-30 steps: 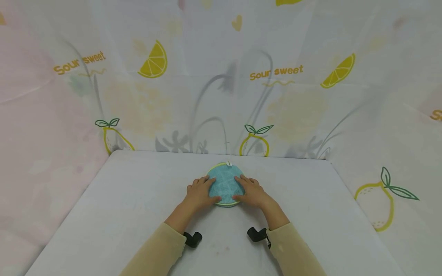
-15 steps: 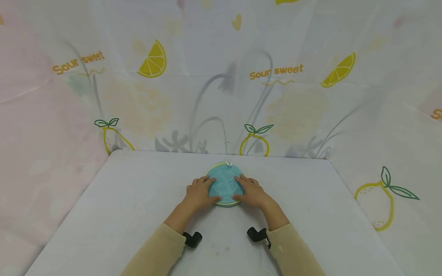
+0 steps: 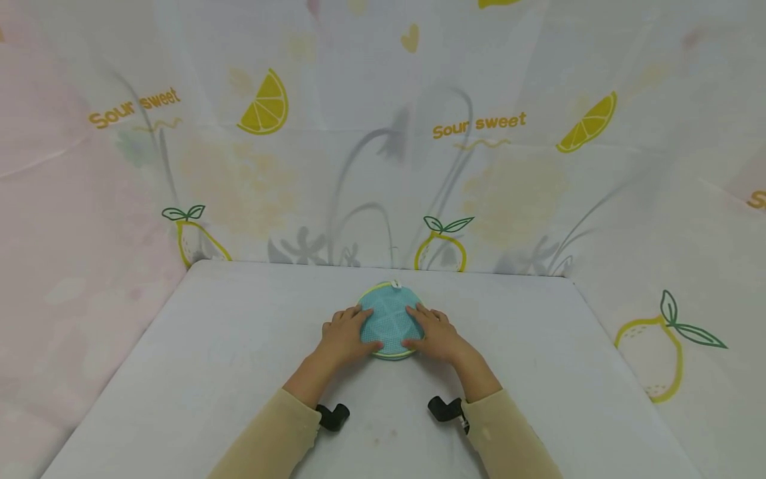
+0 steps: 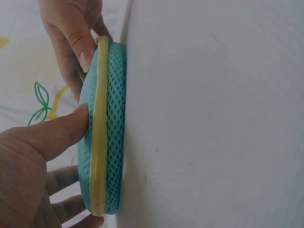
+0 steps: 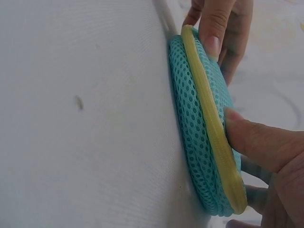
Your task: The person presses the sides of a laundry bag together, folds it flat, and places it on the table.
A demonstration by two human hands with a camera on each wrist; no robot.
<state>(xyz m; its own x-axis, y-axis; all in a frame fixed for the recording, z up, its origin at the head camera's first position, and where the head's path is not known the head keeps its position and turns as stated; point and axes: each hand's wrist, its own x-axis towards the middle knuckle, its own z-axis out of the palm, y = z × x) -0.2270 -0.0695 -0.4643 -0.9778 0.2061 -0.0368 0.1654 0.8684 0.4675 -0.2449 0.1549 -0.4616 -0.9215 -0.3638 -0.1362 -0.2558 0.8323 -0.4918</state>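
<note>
A round teal mesh pouch (image 3: pixel 391 322) with a yellow zip round its rim lies flat on the white table, a small white tag (image 3: pixel 396 284) at its far edge. My left hand (image 3: pixel 346 336) holds its left side, and my right hand (image 3: pixel 440 334) holds the right side. Both thumbs rest on the near part of the top face, while the other fingers spread over and round the sides. Seen from the left wrist, the yellow zip (image 4: pixel 99 142) runs closed along the pouch's edge. In the right wrist view the mesh side (image 5: pixel 190 114) touches the table.
The white table (image 3: pixel 251 319) reaches back to a hanging cloth (image 3: pixel 359 179) printed with lemons and lettering. Black wrist-worn devices (image 3: pixel 334 417) stick out from both beige sleeves (image 3: pixel 272 436). A small dark mark (image 5: pixel 79 102) shows on the tabletop.
</note>
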